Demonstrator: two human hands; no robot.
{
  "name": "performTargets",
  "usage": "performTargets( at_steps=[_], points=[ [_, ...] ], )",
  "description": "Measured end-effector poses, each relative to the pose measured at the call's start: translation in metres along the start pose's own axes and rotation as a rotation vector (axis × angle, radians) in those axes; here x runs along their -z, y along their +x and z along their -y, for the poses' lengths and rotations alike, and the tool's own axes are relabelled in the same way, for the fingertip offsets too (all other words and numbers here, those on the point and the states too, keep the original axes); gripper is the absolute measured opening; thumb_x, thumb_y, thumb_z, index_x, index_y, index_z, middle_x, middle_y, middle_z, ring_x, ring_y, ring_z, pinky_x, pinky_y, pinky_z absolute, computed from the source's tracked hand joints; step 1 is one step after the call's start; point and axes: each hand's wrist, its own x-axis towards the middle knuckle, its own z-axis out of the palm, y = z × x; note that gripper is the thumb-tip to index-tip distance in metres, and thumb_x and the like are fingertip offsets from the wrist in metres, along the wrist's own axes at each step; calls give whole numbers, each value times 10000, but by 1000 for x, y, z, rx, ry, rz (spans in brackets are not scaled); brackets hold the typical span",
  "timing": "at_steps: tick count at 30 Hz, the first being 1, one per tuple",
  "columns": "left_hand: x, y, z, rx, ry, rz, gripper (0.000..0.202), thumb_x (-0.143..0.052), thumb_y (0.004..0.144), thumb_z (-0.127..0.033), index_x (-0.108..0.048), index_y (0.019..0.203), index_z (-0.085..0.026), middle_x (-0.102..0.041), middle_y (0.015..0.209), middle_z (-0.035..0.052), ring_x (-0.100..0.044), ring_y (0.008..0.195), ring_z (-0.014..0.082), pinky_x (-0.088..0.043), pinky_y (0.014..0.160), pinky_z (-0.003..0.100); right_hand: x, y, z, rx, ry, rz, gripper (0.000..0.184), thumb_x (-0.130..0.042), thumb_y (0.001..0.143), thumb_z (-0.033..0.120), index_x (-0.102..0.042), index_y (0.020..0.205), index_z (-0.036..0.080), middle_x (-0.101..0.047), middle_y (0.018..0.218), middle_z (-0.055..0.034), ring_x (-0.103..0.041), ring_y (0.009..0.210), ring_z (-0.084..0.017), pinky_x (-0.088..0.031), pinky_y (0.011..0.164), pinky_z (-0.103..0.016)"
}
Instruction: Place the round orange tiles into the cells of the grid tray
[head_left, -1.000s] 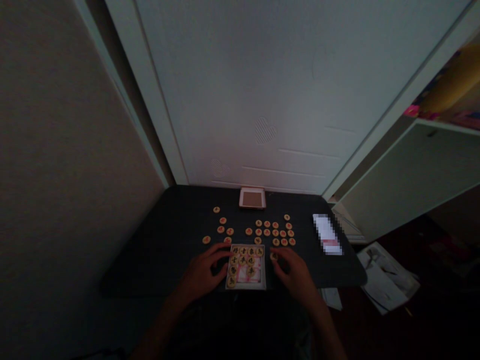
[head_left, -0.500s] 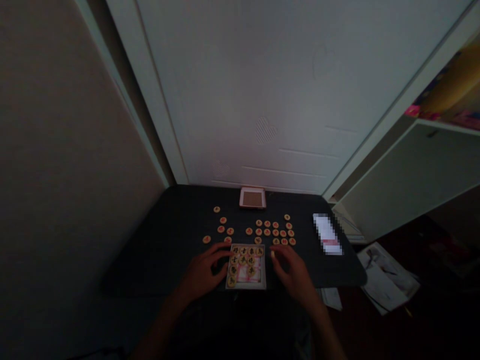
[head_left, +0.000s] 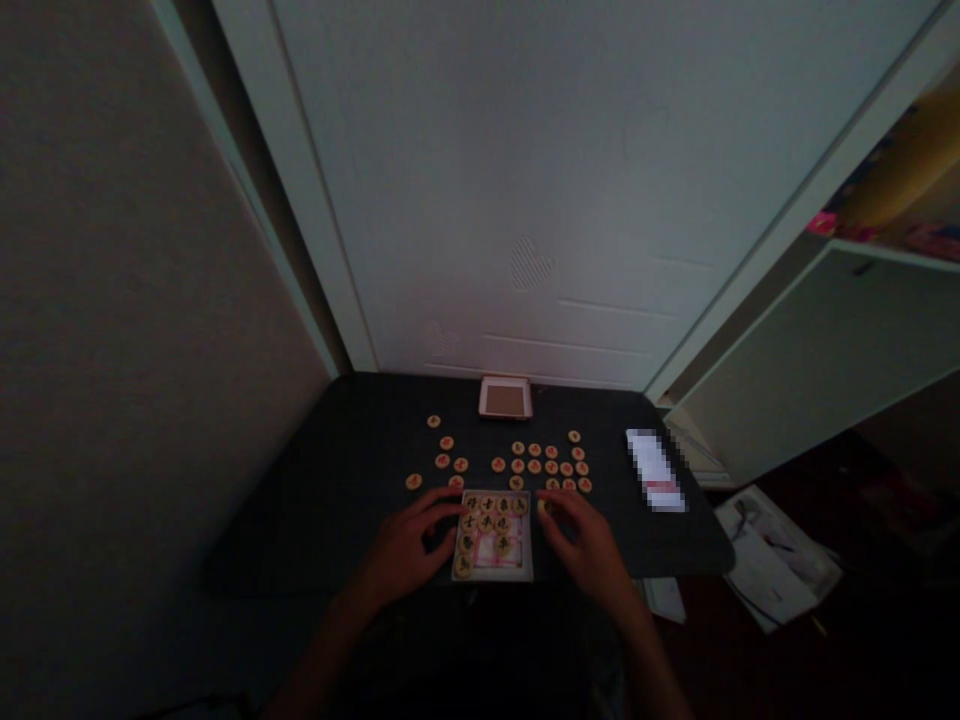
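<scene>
A shallow square box [head_left: 529,560] stands at the table's near edge. Inside it lie several round xiangqi pieces with dark characters, in rows along the top and left, over a pink-and-white sheet. My left hand [head_left: 411,540] grips the box's left side, fingertips at its upper left corner and thumb lower down. Just right of the box, my right hand [head_left: 581,535] pinches one xiangqi piece [head_left: 541,507] between thumb and fingers; its face is not readable. Beyond the box, several loose pieces [head_left: 535,466] lie on the table, many with red characters. A smaller group [head_left: 442,461] lies to the left.
The box lid [head_left: 506,400] lies at the back of the dark table [head_left: 300,500], against a white panel [head_left: 465,180]. A phone [head_left: 654,468] with a lit, blurred screen rests on the right. Papers [head_left: 780,560] lie lower down, right of the table.
My right hand has shifted slightly left with the piece, nearer the box's right rim. My left hand stays on the box, and the other pieces lie as before.
</scene>
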Motion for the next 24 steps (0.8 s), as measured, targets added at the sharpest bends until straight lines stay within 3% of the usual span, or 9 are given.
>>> performTargets(
  at_steps=[6,13,20,24],
  points=[
    [-1,0,1,-7,-1,4,318,-552,908,-279,-674,1189,-361,-568,1423,-33,-691,940,166,-569,820,296,1,-3,0,-19,-13,8,267,-580,928,303,-680,1168,244,-713,1044,-66,-680,878,-198,-561,820,-332],
    [1,0,-1,-20,2,4,307,-546,910,-280,-676,1181,-344,-567,1428,-20,-684,826,146,-571,749,283,0,-5,9,-90,81,69,227,-605,922,349,-729,1085,252,-754,998,-51,-704,870,-207,-569,804,-326],
    [0,0,-1,-5,-5,-3,302,-553,911,-288,-679,1178,-351,-580,1412,-24,-686,808,139,-578,760,288,-2,-3,11,-165,123,8,267,-660,876,459,-753,968,226,-769,917,-52,-713,808,-212,-582,751,-317],
    [0,0,-1,-15,-13,-12,306,-543,912,-295,-686,1176,-352,-589,1404,-23,-694,944,173,-582,808,300,-3,-3,10,-241,211,16,346,-651,868,523,-759,976,213,-784,862,-55,-735,765,-224,-599,714,-324]
  ],
)
